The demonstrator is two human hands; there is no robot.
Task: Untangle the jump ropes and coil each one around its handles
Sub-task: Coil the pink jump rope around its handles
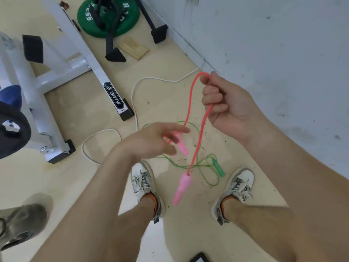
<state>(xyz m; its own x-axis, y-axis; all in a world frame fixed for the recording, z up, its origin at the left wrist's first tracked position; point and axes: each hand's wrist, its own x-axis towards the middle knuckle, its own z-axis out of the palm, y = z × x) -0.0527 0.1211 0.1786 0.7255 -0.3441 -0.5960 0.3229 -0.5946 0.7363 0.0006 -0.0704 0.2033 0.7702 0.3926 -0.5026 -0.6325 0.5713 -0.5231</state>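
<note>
Pink plastic jump rope point(202, 129) is hanging from the gripping right hand point(224, 104); the open-fingered left hand point(151, 141) is hovering beside it.

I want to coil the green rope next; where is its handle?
In the head view, the green handle lies on the floor right of centre, left of the right shoe and right of the dangling pink handle.

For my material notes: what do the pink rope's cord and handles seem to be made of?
Pink cord: probably flexible plastic or rubber, smooth, translucent; it hangs in a soft bend from the right hand. Pink handles: likely moulded hard plastic, contoured; motion blur leaves the finish unclear.
</note>
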